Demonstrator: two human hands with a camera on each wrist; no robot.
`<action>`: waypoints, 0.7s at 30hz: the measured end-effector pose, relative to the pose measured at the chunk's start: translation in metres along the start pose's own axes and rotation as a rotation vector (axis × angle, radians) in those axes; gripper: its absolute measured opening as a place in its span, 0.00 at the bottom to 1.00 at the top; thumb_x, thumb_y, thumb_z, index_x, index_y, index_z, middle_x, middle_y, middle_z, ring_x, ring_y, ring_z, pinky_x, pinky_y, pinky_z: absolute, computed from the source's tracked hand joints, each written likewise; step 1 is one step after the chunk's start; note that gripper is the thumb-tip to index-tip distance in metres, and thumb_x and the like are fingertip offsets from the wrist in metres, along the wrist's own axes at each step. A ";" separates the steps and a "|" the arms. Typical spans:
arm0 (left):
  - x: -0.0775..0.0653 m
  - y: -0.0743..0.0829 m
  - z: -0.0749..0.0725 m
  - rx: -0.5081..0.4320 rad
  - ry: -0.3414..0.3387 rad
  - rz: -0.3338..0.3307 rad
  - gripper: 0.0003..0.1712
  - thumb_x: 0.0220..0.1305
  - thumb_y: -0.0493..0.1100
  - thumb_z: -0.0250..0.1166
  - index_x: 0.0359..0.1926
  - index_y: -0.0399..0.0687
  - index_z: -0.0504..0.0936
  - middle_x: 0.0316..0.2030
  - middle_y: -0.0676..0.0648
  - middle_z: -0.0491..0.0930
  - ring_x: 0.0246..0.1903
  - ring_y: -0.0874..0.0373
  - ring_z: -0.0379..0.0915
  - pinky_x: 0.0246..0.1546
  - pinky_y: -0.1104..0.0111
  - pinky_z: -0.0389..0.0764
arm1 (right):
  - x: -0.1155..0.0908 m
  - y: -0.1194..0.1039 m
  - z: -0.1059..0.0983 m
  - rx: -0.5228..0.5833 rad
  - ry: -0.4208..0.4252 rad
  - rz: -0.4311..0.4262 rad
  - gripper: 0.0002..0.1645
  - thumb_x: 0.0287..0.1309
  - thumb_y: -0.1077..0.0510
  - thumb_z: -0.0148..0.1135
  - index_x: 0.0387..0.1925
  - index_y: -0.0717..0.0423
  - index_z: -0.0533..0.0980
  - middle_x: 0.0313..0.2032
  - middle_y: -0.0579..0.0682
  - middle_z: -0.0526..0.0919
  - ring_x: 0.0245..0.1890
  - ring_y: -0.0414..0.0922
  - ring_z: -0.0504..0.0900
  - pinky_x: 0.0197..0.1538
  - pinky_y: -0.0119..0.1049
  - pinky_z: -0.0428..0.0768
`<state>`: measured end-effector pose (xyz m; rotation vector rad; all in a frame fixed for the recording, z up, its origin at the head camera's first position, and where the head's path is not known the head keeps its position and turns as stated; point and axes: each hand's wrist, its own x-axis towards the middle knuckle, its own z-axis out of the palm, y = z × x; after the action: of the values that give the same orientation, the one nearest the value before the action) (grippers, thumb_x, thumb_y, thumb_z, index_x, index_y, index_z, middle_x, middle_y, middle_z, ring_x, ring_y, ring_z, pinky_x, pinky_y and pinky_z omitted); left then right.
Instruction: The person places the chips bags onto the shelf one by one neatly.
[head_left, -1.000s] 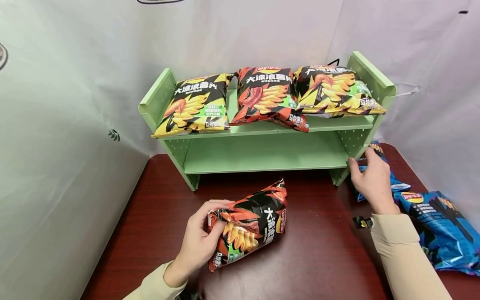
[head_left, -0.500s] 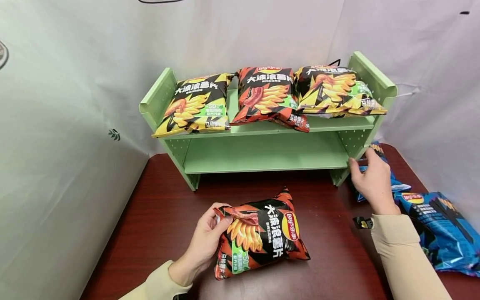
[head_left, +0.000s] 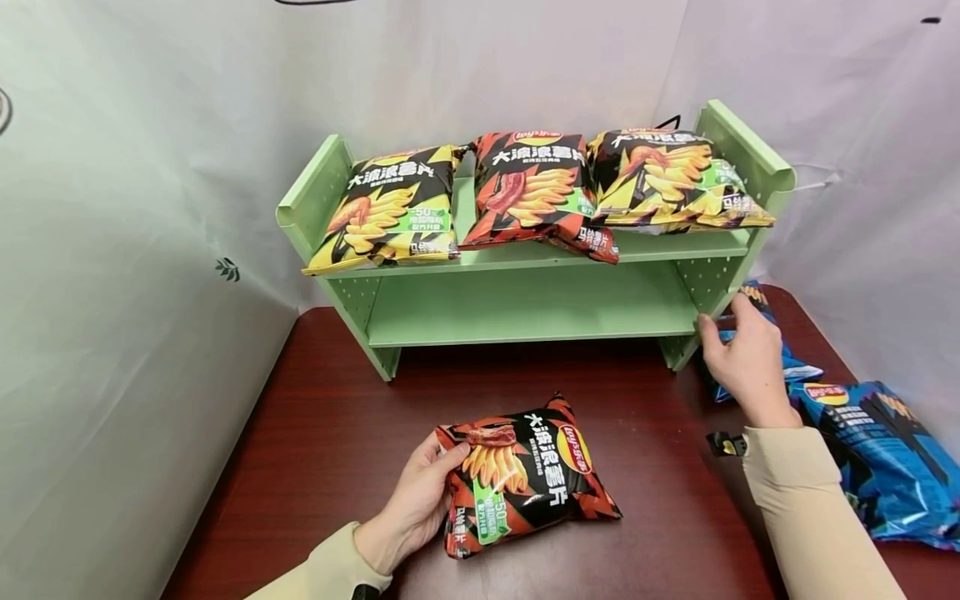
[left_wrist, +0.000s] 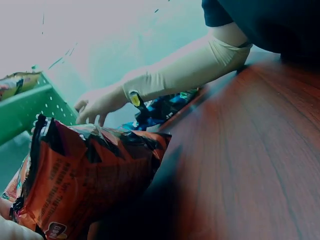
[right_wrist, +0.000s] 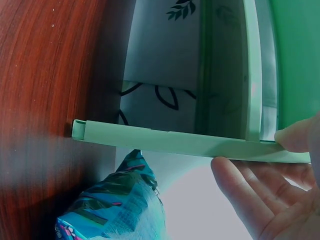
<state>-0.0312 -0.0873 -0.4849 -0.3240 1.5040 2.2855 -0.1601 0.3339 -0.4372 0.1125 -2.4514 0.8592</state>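
My left hand grips a red and black bag of potato chips by its left edge, thumb on the printed front. The bag lies sideways over the table, its lettering turned. In the left wrist view the red back of the chip bag fills the lower left. My right hand holds the right side panel of a green shelf. The right wrist view shows the thumb on one face of the panel and the fingers on the other.
On the top tier sit two yellow and black chip bags with a red one between them. Blue chip bags lie on the dark red table at the right. White curtain walls stand around.
The chip bag in my left hand has turned so that its front faces up more, and it has come slightly lower. My right hand stays on the shelf panel.
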 end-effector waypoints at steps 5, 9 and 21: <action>0.003 -0.007 -0.004 -0.018 0.010 -0.009 0.25 0.77 0.40 0.56 0.69 0.36 0.62 0.49 0.46 0.85 0.45 0.55 0.86 0.47 0.61 0.87 | 0.000 -0.001 0.000 -0.005 0.003 -0.001 0.20 0.70 0.56 0.61 0.56 0.66 0.76 0.47 0.68 0.84 0.43 0.67 0.84 0.32 0.18 0.65; 0.005 -0.011 -0.007 -0.020 0.016 -0.010 0.26 0.78 0.40 0.55 0.69 0.36 0.61 0.48 0.46 0.85 0.45 0.55 0.86 0.46 0.62 0.87 | 0.000 -0.001 0.000 0.001 0.000 -0.002 0.20 0.70 0.56 0.61 0.57 0.66 0.75 0.47 0.69 0.84 0.43 0.68 0.84 0.33 0.17 0.64; 0.004 -0.015 -0.012 -0.040 0.011 -0.021 0.26 0.78 0.40 0.55 0.70 0.37 0.59 0.50 0.46 0.84 0.47 0.55 0.85 0.48 0.61 0.86 | -0.001 -0.002 -0.001 0.014 -0.002 -0.003 0.21 0.70 0.57 0.60 0.58 0.66 0.75 0.48 0.69 0.84 0.43 0.68 0.84 0.33 0.13 0.62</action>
<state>-0.0282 -0.0925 -0.5031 -0.3615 1.4553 2.3035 -0.1583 0.3327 -0.4365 0.1218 -2.4467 0.8762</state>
